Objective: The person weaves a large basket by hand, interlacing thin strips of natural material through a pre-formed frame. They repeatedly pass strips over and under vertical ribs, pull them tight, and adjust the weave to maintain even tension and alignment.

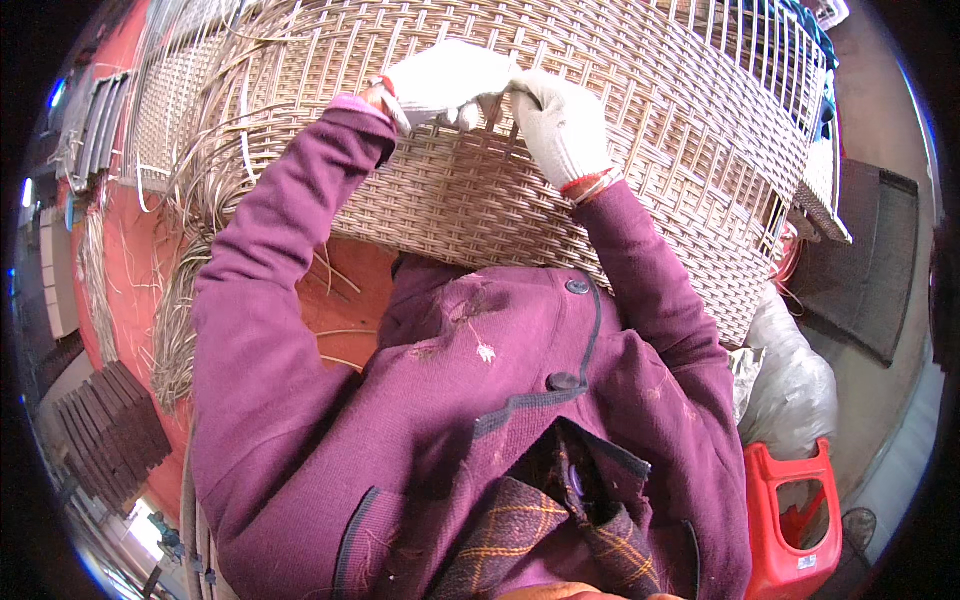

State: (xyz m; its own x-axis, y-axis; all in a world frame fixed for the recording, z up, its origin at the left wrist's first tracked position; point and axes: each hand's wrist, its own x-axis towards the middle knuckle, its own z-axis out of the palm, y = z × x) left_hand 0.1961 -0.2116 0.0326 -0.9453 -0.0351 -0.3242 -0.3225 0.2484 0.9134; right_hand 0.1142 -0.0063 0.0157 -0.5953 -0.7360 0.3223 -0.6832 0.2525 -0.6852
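Woven tan wicker fills the far half of the scene: a large wicker panel (560, 190), partly finished, lies across the person's front, its tight weave near the body giving way to open ribs farther off and to the right. Both hands wear pale knitted gloves and meet at one spot on the panel's upper face. The left hand (445, 82) is curled, its fingers (470, 115) bent down onto the weave; the right hand (562, 125) is curled too, thumb and forefinger pinched together at the weave just beside the left hand's fingertips. A thin strand (512, 145) runs down from that pinch — whether the left hand also grips it cannot be told, since the fingertips hide the contact. The weave lies directly under and between the fingers of both hands, touching them.

Purple sleeves (270, 290) come up from the near edge, and a purple buttoned jacket covers the near centre. Loose wicker strands (190, 250) spill in a bundle to the left of the panel, over a red floor (345, 290). A second woven frame (180, 90) stands far left. At near right sits a red plastic stool (790, 520), with a pale plastic bag (795, 380) just beyond it — a dark mat (865, 260) lies farther right. Dark slatted pieces (110, 430) are stacked near left.
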